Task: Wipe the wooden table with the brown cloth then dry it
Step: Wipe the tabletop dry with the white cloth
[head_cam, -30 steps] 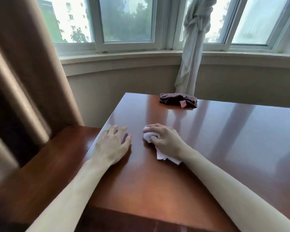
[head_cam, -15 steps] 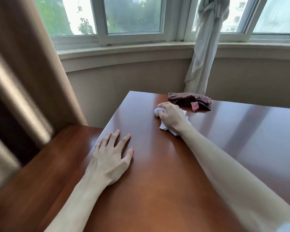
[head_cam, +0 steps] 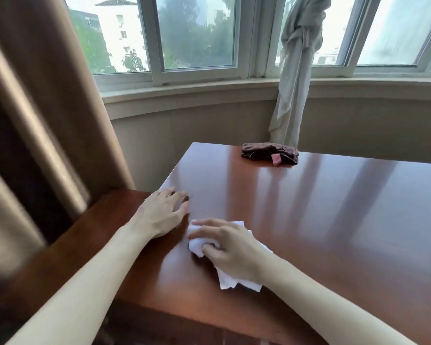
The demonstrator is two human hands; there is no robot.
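The glossy wooden table [head_cam: 334, 220] fills the right and middle of the head view. A crumpled brown cloth [head_cam: 269, 151] with a pink tag lies at the table's far edge, untouched. My right hand [head_cam: 230, 247] grips a white cloth [head_cam: 234, 280] and presses it on the table near the left front corner. My left hand [head_cam: 161, 215] rests flat on the table's left edge, fingers spread, just left of the white cloth.
A lower wooden surface [head_cam: 67, 247] adjoins the table on the left. A heavy brown curtain [head_cam: 42, 108] hangs at the left. A knotted white curtain [head_cam: 294, 70] hangs behind the brown cloth, in front of the window sill [head_cam: 184, 90].
My right hand has drawn the white cloth back from beside the brown cloth to the near left part of the table. My left hand stays on the left edge.
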